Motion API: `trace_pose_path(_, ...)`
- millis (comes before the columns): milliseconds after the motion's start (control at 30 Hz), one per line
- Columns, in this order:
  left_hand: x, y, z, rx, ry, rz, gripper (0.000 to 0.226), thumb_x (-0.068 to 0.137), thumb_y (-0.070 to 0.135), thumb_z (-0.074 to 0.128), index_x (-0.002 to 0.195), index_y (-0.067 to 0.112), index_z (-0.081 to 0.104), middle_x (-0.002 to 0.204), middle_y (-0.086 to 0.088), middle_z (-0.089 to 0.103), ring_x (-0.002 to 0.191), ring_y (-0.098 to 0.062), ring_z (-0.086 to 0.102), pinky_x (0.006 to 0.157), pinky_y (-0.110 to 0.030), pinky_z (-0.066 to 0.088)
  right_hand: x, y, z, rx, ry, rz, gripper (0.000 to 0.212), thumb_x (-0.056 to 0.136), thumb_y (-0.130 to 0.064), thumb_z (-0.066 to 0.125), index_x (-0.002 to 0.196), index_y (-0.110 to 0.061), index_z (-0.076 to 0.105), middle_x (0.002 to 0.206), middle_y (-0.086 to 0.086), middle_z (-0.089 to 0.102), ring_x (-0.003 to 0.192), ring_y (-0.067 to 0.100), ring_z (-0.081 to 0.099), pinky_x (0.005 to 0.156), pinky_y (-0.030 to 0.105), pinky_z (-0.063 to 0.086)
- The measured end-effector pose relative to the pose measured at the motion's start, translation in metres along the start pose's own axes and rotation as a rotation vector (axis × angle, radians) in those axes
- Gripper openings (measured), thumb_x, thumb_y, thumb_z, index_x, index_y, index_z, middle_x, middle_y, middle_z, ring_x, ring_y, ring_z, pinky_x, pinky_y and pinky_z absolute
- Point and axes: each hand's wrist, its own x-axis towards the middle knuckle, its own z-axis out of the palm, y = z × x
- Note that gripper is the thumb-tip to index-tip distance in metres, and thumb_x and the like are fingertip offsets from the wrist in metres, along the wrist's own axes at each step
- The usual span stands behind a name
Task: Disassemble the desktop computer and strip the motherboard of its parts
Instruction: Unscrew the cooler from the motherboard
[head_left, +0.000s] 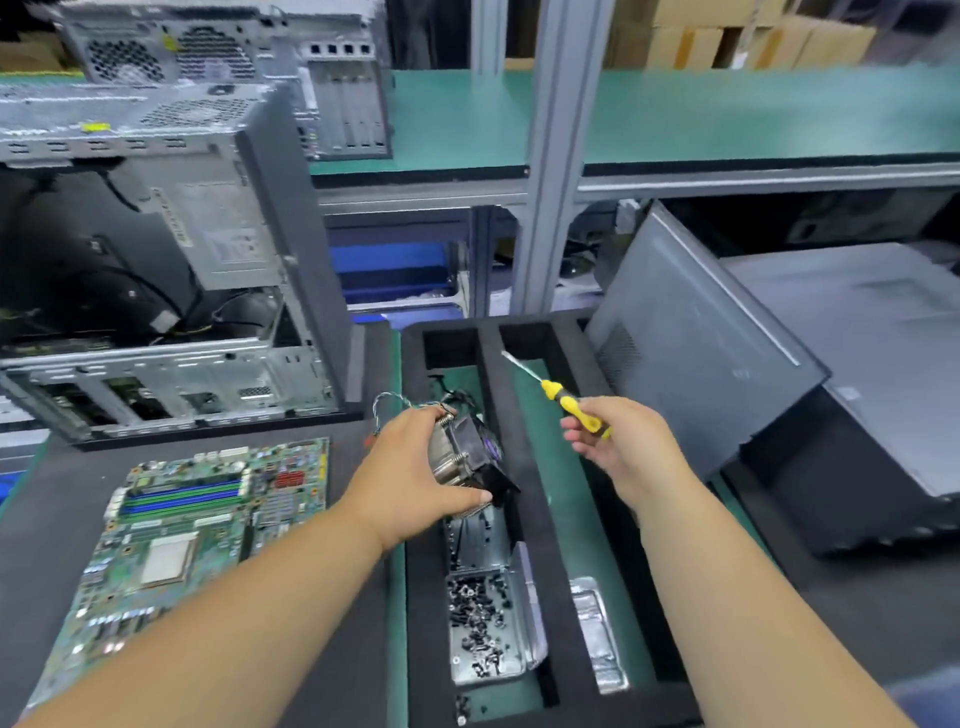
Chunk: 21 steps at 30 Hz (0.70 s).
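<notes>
While gripped by left hand (415, 467), heatsink fan (467, 457) overhangs tray (540, 467)

Two bare forearms come up from the bottom edge, and there's no sleeve on either one, nothing worn from the lower frame right through to the wrists. No watch, no strap, no bracelet at either wrist. The left hand (415, 467) is bare too, no glove, no ring on the fingers that show. Its thumbnail shows at the tip, short and plain, no polish. Over to the right hand (618, 447), and it's the same story: ungloved, fingers free of rings, nails short where they can be seen. The arms fill the lower corners, slightly smeared by the wide lens.
</notes>
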Motion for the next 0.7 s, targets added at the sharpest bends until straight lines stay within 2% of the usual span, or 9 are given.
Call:
trace_pose_path(67, 0.011, 0.011, 0.014, 0.017, -0.018, 0.020, 0.104, 0.046, 0.070, 0.074, 0.136, 0.029, 0.040, 0.132, 0.011, 0.044, 0.125, -0.009, 0.041, 0.104, -0.025, 0.033, 0.003, 0.005, -0.016, 0.060, -0.074, -0.002, 0.016, 0.093, -0.004, 0.055, 0.106, 0.002, 0.062, 0.074, 0.013, 0.070, 0.063, 0.019, 0.062, 0.063, 0.026, 0.050)
trace_pose_path(133, 0.024, 0.022, 0.028, 0.030, -0.035, 0.048, 0.104, 0.047, 0.068, 0.076, 0.136, 0.027, 0.040, 0.132, 0.010, 0.045, 0.125, -0.009, 0.041, 0.105, -0.027, 0.034, 0.005, 0.008, -0.029, 0.040, -0.130, -0.019, 0.018, 0.094, -0.003, 0.054, 0.110, 0.001, 0.062, 0.083, 0.015, 0.072, 0.068, 0.020, 0.065, 0.068, 0.028, 0.052)
trace_pose_path(300, 0.057, 0.051, 0.061, 0.109, -0.082, 0.135, 0.103, 0.049, 0.070, 0.075, 0.137, 0.027, 0.040, 0.130, 0.010, 0.045, 0.126, -0.011, 0.039, 0.106, -0.026, 0.031, 0.015, 0.009, -0.054, -0.088, -0.138, -0.076, 0.023, 0.092, 0.000, 0.053, 0.110, -0.004, 0.066, 0.088, 0.013, 0.074, 0.074, 0.019, 0.066, 0.072, 0.029, 0.053)
trace_pose_path(467, 0.086, 0.067, 0.095, 0.250, -0.108, 0.160, 0.103, 0.051, 0.068, 0.077, 0.136, 0.023, 0.040, 0.129, 0.005, 0.046, 0.122, -0.019, 0.041, 0.105, -0.037, 0.035, 0.026, 0.005, -0.068, -0.113, -0.139, -0.097, 0.024, 0.093, -0.003, 0.053, 0.111, -0.012, 0.064, 0.091, 0.008, 0.076, 0.080, 0.019, 0.067, 0.083, 0.037, 0.055)
trace_pose_path(567, 0.098, 0.065, 0.116, 0.348, -0.156, 0.129, 0.105, 0.053, 0.065, 0.079, 0.139, 0.021, 0.039, 0.132, 0.002, 0.046, 0.125, -0.022, 0.042, 0.106, -0.042, 0.035, 0.030, 0.005, -0.074, -0.118, -0.138, -0.101, 0.024, 0.093, -0.004, 0.053, 0.112, -0.014, 0.064, 0.092, 0.007, 0.076, 0.080, 0.017, 0.068, 0.081, 0.036, 0.055)
trace_pose_path(700, 0.110, 0.056, 0.137, 0.438, -0.193, 0.124, 0.103, 0.054, 0.062, 0.080, 0.139, 0.021, 0.038, 0.133, 0.001, 0.047, 0.125, -0.022, 0.042, 0.105, -0.041, 0.030, 0.036, 0.006, -0.080, -0.129, -0.140, -0.096, 0.025, 0.093, -0.005, 0.053, 0.113, -0.015, 0.064, 0.091, 0.006, 0.076, 0.082, 0.018, 0.068, 0.078, 0.034, 0.054)
